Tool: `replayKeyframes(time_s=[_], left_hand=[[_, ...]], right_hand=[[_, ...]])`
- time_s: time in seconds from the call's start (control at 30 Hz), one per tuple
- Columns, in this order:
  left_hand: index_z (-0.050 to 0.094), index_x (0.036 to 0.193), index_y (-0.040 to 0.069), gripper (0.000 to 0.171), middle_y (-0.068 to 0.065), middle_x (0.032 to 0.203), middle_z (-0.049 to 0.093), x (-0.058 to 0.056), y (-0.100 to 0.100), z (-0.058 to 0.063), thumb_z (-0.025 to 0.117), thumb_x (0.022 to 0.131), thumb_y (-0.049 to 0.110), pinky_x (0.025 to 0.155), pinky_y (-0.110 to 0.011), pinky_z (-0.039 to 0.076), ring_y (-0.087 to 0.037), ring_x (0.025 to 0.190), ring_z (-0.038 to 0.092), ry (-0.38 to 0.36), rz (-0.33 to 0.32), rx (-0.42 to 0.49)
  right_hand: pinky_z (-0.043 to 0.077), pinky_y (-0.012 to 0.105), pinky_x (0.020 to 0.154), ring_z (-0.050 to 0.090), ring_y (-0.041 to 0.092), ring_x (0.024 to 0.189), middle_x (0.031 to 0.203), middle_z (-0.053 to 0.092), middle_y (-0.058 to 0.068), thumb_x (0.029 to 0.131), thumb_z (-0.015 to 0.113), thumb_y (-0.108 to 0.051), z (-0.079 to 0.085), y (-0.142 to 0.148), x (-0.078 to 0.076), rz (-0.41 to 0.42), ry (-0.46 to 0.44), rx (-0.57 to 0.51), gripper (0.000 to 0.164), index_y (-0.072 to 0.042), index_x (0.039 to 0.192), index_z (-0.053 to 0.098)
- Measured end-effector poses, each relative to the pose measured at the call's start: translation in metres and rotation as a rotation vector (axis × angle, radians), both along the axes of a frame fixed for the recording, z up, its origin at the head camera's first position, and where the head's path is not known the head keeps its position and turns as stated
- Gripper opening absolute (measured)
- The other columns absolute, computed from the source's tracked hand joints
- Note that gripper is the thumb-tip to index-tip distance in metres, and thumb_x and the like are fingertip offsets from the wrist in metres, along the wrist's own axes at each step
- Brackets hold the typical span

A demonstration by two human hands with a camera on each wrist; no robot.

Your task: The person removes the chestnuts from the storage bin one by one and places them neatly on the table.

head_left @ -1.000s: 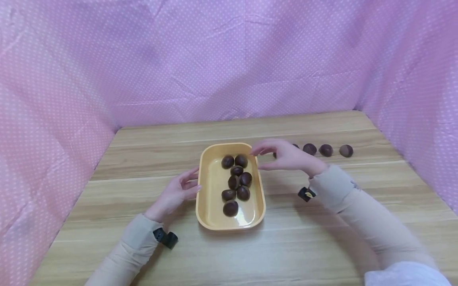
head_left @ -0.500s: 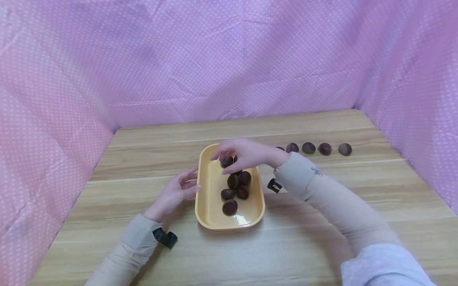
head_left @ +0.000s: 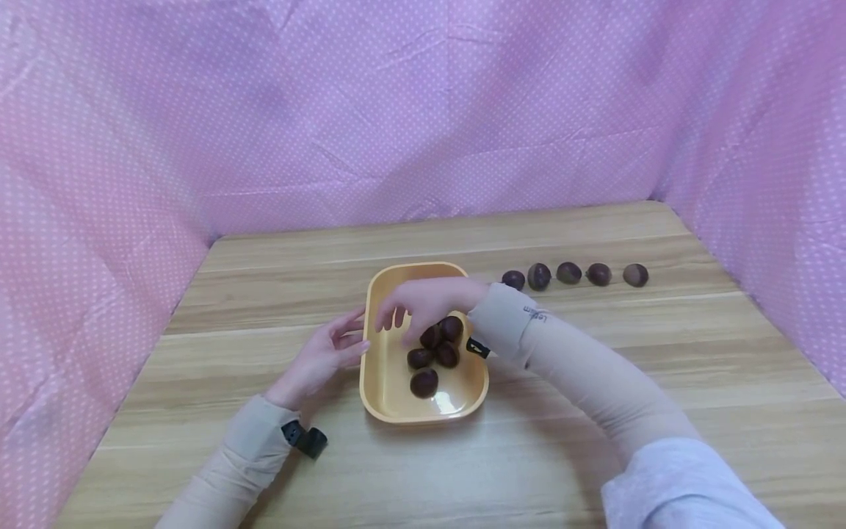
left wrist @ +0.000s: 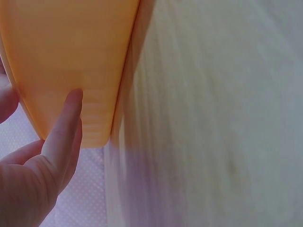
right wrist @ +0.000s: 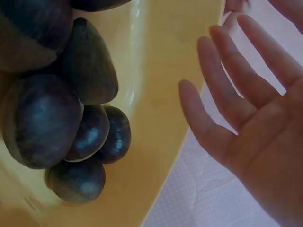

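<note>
A yellow tray [head_left: 390,386] stands on the table with several brown chestnuts [head_left: 424,383] in it. My left hand [head_left: 320,358] is at its left side, fingertips [left wrist: 74,97] against the outer wall and the thumb at the rim. Over the tray's far half hovers my right hand [head_left: 423,305], fingers bent down loosely; it covers the chestnuts at that end. In the right wrist view those fingers are spread and bare, beside a cluster of chestnuts [right wrist: 42,120].
Right of the tray, a row of several more chestnuts [head_left: 568,273] lies on the wooden table [head_left: 529,455]. A pink dotted cloth [head_left: 423,110] hangs behind the table and along its sides.
My right hand has moved left from beside the tray's right rim to above its inside. The chestnuts at the row's left end have come into view. The left hand stays put.
</note>
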State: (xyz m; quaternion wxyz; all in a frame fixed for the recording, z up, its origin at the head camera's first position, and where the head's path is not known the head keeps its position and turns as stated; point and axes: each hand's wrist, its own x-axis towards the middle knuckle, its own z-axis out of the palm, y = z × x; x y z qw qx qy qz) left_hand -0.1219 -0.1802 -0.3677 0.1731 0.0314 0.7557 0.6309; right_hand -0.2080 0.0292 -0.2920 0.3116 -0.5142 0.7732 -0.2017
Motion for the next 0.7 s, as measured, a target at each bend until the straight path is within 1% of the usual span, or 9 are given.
replayKeyframes(time_s=[0.1,0.2,0.33,0.43,0.6,0.7], left_hand=[[0.026,0.15,0.009,0.069,-0.024,0.142,0.041,-0.001,0.0,0.001,0.059,0.09,0.001,0.089,-0.029,0.054,-0.037,0.127,0.046,0.0,0.009,-0.007],[0.024,0.15,0.007,0.068,-0.026,0.142,0.039,0.0,0.0,0.002,0.058,0.091,0.001,0.089,-0.029,0.054,-0.036,0.126,0.047,0.002,0.0,0.011],[0.023,0.149,0.003,0.067,-0.029,0.141,0.038,0.001,0.001,0.003,0.056,0.092,0.0,0.088,-0.03,0.054,-0.035,0.122,0.05,0.013,-0.012,0.034],[0.023,0.149,0.002,0.065,-0.031,0.14,0.039,0.001,0.001,0.004,0.056,0.092,0.0,0.089,-0.03,0.055,-0.035,0.12,0.053,0.022,-0.01,0.032],[0.023,0.149,0.003,0.066,-0.03,0.141,0.038,0.001,0.0,0.004,0.055,0.092,-0.002,0.089,-0.029,0.054,-0.037,0.123,0.049,0.007,-0.004,0.041],[0.022,0.15,0.003,0.066,-0.03,0.142,0.037,0.001,0.0,0.004,0.055,0.092,-0.002,0.088,-0.029,0.054,-0.039,0.125,0.047,0.002,-0.004,0.048]], right_hand=[[0.048,0.025,0.091,0.057,0.027,0.112,0.12,0.062,0.011,0.075,0.072,-0.005,-0.002,-0.004,-0.002,0.017,-0.009,0.062,0.047,-0.004,0.121,0.061],[0.047,0.021,0.09,0.056,0.025,0.113,0.121,0.061,0.009,0.074,0.075,-0.005,-0.006,-0.006,-0.004,0.016,-0.02,0.125,0.049,-0.006,0.121,0.061],[0.045,0.024,0.094,0.054,0.02,0.113,0.118,0.061,0.004,0.073,0.078,-0.005,-0.012,-0.008,-0.005,-0.017,-0.027,0.208,0.05,-0.011,0.12,0.062],[0.044,0.025,0.096,0.053,0.016,0.113,0.116,0.061,0.0,0.073,0.079,-0.006,-0.014,-0.008,-0.005,-0.042,-0.017,0.257,0.049,-0.016,0.118,0.063],[0.043,0.025,0.097,0.052,0.015,0.113,0.116,0.06,-0.002,0.073,0.079,-0.005,-0.015,-0.009,-0.006,-0.074,-0.029,0.295,0.048,-0.018,0.117,0.064],[0.044,0.024,0.095,0.053,0.013,0.11,0.113,0.06,-0.003,0.072,0.079,-0.005,-0.017,-0.01,-0.006,-0.094,-0.041,0.306,0.047,-0.018,0.115,0.065]])
